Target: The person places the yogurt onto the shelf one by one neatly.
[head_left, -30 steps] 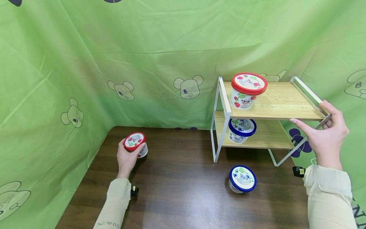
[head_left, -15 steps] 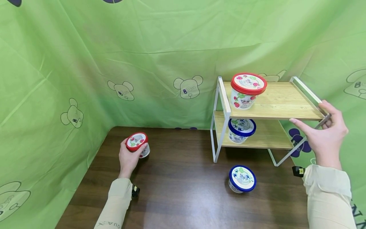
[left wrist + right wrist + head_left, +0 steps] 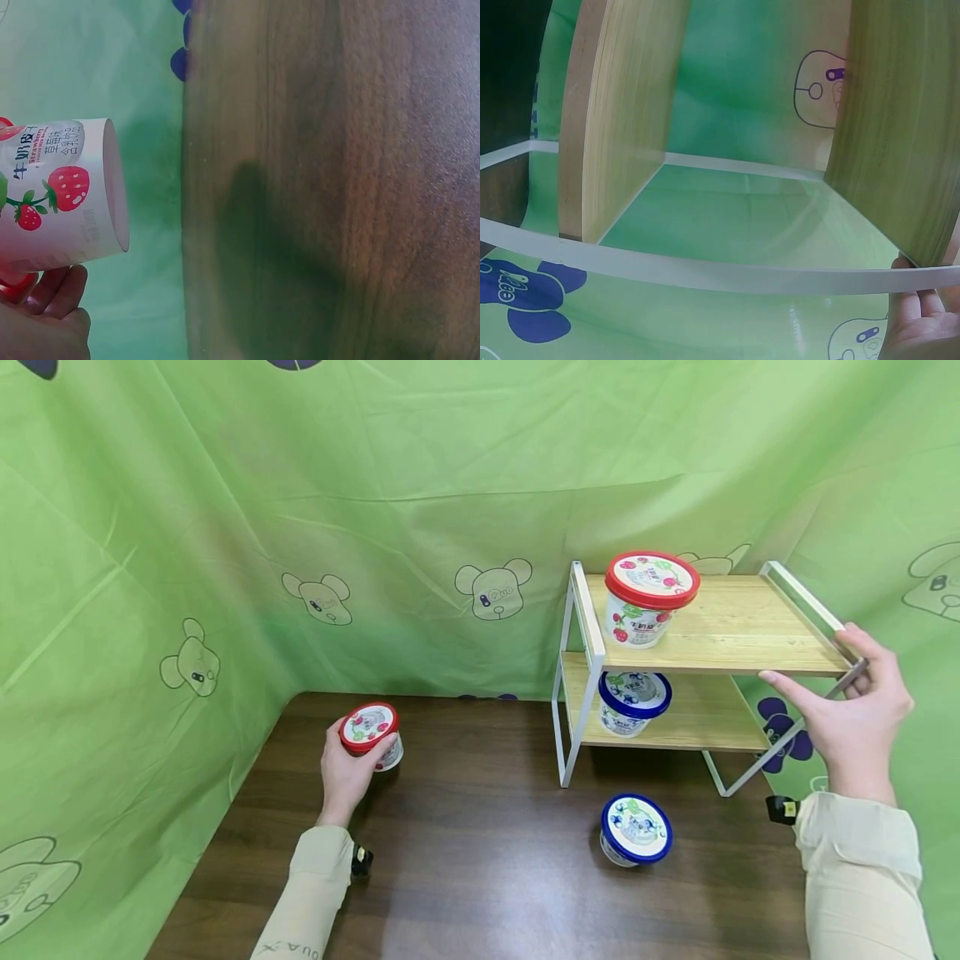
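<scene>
My left hand (image 3: pixel 348 777) grips a paper cup with a red lid (image 3: pixel 369 728) at the left of the table, fingers and thumb round its lid end. Strawberries are printed on this paper cup (image 3: pixel 60 191) in the left wrist view, where its base stands clear of the tabletop. At the right, my right hand (image 3: pixel 862 710) holds the front corner of a two-tier wooden shelf (image 3: pixel 757 627), thumb toward the top board's front edge and fingers at the white metal frame. In the right wrist view some fingertips (image 3: pixel 907 306) show beside that frame.
On the shelf's top board sits another red-lidded cup (image 3: pixel 651 597), with a blue-lidded cup (image 3: pixel 633 702) below it on the lower board. A second blue-lidded cup (image 3: pixel 636 829) stands on the brown table (image 3: pixel 480 860) before the shelf. Green cloth (image 3: pixel 390 527) hangs behind and beside.
My left hand has moved a little to the right, and slightly up in the view, with the red-lidded cup. My right hand and the shelf have stayed in place.
</scene>
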{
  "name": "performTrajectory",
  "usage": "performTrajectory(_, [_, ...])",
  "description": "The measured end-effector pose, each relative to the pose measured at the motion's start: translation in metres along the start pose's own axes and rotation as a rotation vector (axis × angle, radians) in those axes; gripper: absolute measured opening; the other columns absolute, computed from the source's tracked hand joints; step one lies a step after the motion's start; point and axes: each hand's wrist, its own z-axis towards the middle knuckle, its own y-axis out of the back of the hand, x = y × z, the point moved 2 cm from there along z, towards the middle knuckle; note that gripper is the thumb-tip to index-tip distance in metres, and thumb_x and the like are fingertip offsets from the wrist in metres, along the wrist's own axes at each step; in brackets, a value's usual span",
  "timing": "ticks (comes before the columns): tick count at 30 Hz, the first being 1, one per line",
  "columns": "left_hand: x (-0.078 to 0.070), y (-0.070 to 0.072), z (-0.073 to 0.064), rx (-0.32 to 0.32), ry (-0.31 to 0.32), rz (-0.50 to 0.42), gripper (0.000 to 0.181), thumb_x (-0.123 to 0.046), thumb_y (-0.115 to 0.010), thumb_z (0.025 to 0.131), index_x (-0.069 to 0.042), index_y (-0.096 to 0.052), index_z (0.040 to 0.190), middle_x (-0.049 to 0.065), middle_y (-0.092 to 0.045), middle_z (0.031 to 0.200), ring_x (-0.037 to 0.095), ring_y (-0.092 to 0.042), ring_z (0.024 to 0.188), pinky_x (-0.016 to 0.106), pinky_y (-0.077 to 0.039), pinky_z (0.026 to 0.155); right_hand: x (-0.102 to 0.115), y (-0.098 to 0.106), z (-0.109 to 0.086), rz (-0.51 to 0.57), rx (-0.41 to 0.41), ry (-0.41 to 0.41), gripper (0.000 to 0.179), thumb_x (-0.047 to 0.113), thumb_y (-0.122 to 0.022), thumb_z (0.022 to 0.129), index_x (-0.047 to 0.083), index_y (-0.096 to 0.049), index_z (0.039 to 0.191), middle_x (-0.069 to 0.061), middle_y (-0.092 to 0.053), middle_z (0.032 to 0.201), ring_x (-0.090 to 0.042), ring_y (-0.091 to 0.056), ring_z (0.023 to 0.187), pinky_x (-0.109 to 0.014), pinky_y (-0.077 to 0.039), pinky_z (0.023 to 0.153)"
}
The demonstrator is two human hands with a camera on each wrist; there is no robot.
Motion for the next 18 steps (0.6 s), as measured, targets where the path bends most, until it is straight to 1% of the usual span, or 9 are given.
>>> performTrajectory(3, [-0.0022,-0.0007,0.0000,-0.003,-0.015,-0.005,0.096,-0.051,-0.089,0.075,-0.006,-0.041,0.146,0.012,-0.054,0.135,0.030,-0.050,0.123,0.051,-0.042,0.104,-0.0003,-0.0001,-0.0001,-0.007,-0.003,0.004,0.084,-0.018,-0.088,0.062,0.011,-0.062,0.136,-0.006,-0.057,0.143,-0.014,-0.059,0.115,-0.018,-0.044,0.100])
performTrajectory(7, [-0.0041,-0.0019,-0.0009,-0.002,-0.021,-0.010,0.096,-0.049,-0.089,0.076,-0.006,-0.041,0.146,0.012,-0.054,0.135,0.029,-0.050,0.123,0.051,-0.042,0.104,0.0000,-0.0008,-0.0003,-0.018,-0.009,0.015,0.084,-0.017,-0.089,0.061,0.011,-0.063,0.136,-0.006,-0.057,0.143,-0.014,-0.060,0.113,-0.018,-0.045,0.098])
performTrajectory(12, [-0.0068,-0.0035,-0.0023,0.007,-0.031,-0.015,0.097,-0.051,-0.089,0.075,-0.006,-0.040,0.146,0.013,-0.054,0.135,0.030,-0.050,0.122,0.052,-0.042,0.104,-0.0004,-0.0011,-0.0001,-0.008,-0.013,0.017,0.084,-0.019,-0.088,0.061,0.010,-0.063,0.135,-0.007,-0.058,0.142,-0.015,-0.060,0.112,-0.018,-0.045,0.098])
performTrajectory(18, [-0.0082,-0.0039,-0.0028,0.010,-0.025,-0.017,0.096,-0.051,-0.089,0.076,-0.007,-0.040,0.146,0.012,-0.053,0.135,0.030,-0.049,0.123,0.053,-0.043,0.103,-0.0023,-0.0006,0.0006,-0.009,-0.014,0.015,0.084,-0.018,-0.088,0.061,0.011,-0.063,0.135,-0.006,-0.057,0.143,-0.015,-0.060,0.112,-0.018,-0.045,0.098])
